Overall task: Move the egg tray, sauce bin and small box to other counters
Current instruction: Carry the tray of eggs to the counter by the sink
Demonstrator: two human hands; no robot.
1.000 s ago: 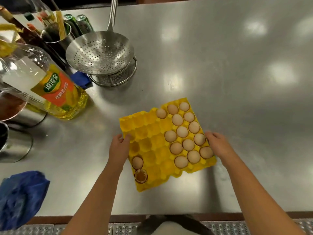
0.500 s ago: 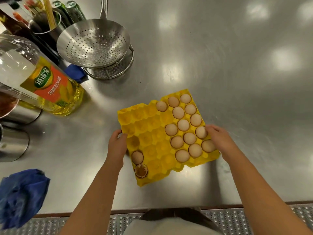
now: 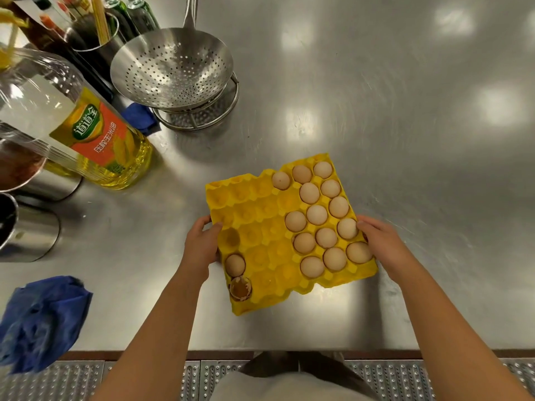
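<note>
A yellow egg tray lies on the steel counter in front of me. Several brown eggs fill its right side; one egg and a broken shell sit at its near left corner. My left hand grips the tray's left edge, thumb on top. My right hand grips the right edge, fingers curled over the rim beside the eggs. I cannot tell whether the tray is lifted. No sauce bin or small box shows.
A big bottle of cooking oil stands at the left. Behind it are a steel strainer on a wire stand, a utensil holder and steel pots. A blue cloth lies at the counter's near left edge.
Both hands have closed more firmly on the tray's edges. The tray has stayed between them, shifting only slightly with the camera's movement.
</note>
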